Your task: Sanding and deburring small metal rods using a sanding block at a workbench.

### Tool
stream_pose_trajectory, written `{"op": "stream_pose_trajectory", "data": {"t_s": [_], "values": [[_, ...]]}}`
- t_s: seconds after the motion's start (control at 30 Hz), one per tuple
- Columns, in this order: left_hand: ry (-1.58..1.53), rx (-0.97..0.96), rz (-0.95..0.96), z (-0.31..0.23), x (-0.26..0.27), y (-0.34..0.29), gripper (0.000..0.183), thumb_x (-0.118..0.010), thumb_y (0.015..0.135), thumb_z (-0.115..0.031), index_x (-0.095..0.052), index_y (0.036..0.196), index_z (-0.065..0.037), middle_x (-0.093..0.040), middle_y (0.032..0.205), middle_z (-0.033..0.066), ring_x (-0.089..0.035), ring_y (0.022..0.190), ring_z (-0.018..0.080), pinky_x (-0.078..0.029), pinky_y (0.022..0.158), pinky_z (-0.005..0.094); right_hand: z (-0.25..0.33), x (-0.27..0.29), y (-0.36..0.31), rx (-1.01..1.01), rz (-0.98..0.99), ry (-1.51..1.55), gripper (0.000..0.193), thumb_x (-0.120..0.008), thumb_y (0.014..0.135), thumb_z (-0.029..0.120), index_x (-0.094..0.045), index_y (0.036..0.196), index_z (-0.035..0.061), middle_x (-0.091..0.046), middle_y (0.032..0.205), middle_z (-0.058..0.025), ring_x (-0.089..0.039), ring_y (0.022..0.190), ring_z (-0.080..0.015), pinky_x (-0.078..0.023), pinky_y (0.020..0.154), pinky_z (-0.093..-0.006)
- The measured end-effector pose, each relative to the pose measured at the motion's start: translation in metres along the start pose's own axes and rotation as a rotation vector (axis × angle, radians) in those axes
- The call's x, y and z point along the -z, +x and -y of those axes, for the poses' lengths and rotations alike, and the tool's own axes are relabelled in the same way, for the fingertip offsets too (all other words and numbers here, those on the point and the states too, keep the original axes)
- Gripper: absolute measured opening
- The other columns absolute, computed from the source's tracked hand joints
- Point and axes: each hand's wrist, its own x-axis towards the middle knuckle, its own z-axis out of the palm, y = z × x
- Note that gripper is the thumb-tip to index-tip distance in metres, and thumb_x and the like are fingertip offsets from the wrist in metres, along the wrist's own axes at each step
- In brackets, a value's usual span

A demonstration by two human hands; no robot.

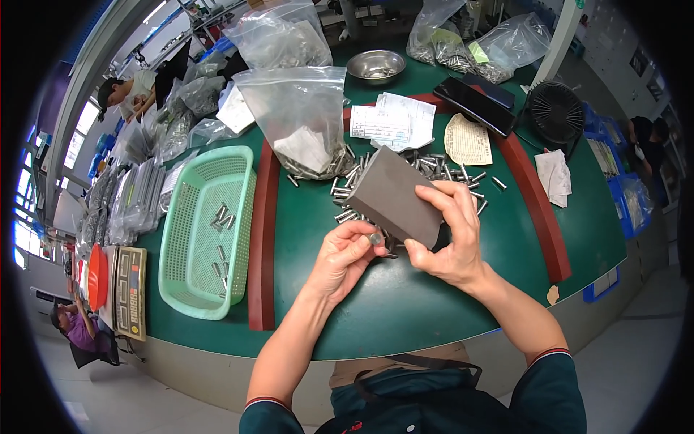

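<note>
Between the thumb and fingers of my left hand (340, 259) is a small metal pin (375, 238), its round end facing up. My right hand (457, 242) grips a grey-brown rectangular block (400, 192), tilted, with its lower edge close to the pin. Whether block and pin touch I cannot tell. Behind the block a heap of shiny metal pins (431, 168) spreads over the green tabletop (340, 318), partly hidden by it. Several more pins (223, 218) lie in the light green plastic basket (169, 246) to the left.
Dark red strips (264, 239) border the work area left and right. A plastic bag of pins (296, 108), papers (394, 119), a metal bowl (376, 66), a phone (475, 105) and a black fan (555, 112) stand at the back. Left of the basket is a scale (131, 293). Other people sit farther off.
</note>
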Motion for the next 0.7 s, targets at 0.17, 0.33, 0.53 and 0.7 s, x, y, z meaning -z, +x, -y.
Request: {"op": "stream_pose_trajectory", "data": {"t_s": [0.17, 0.33, 0.53, 0.7], "values": [[0.024, 0.200, -0.443, 0.006, -0.019, -0.005, 0.037, -0.060, 0.092, -0.019, -0.054, 0.125, -0.006, -0.060, 0.118, 0.0095, -0.061, 0.107, 0.0214, -0.051, 0.094, 0.0374, 0.019, -0.004, -0.011, 0.247, 0.029, -0.022, 0.066, -0.077, 0.054, 0.031, -0.062, 0.116, 0.0123, -0.058, 0.111, -0.0121, -0.056, 0.090, -0.0256, -0.038, 0.083, -0.0407], [0.087, 0.087, 0.101, 0.011, 0.025, -0.005, 0.036, -0.068, 0.086, -0.006, -0.056, 0.120, -0.003, -0.062, 0.115, 0.0096, -0.062, 0.104, 0.0221, -0.050, 0.094, 0.0381, 0.004, -0.009, 0.001, 0.125, -0.025, -0.092, 0.068, -0.075, 0.052, 0.018, -0.059, 0.117, 0.0058, -0.055, 0.112, -0.0170, -0.054, 0.096, -0.0312, -0.041, 0.083, -0.0407], [-0.276, 0.154, 0.024, 0.009, 0.008, -0.010, 0.038, -0.056, 0.095, -0.025, -0.050, 0.128, -0.008, -0.059, 0.120, 0.0079, -0.061, 0.104, 0.0212, -0.052, 0.092, 0.0383, 0.028, -0.007, -0.009, 0.337, 0.053, 0.056, 0.062, -0.078, 0.055, 0.032, -0.064, 0.111, 0.0084, -0.059, 0.108, -0.0195, -0.055, 0.087, -0.0283, -0.040, 0.077, -0.0398], [0.022, 0.110, 0.036, 0.005, 0.005, -0.003, 0.019, -0.065, 0.089, -0.008, -0.064, 0.107, -0.003, -0.067, 0.100, 0.0101, -0.062, 0.093, 0.0177, -0.051, 0.085, 0.0338, -0.012, -0.004, 0.001, 0.132, -0.154, -0.080, 0.066, -0.077, 0.053, 0.018, -0.060, 0.116, 0.0074, -0.056, 0.110, -0.0128, -0.054, 0.094, -0.0283, -0.040, 0.081, -0.0408]]}}
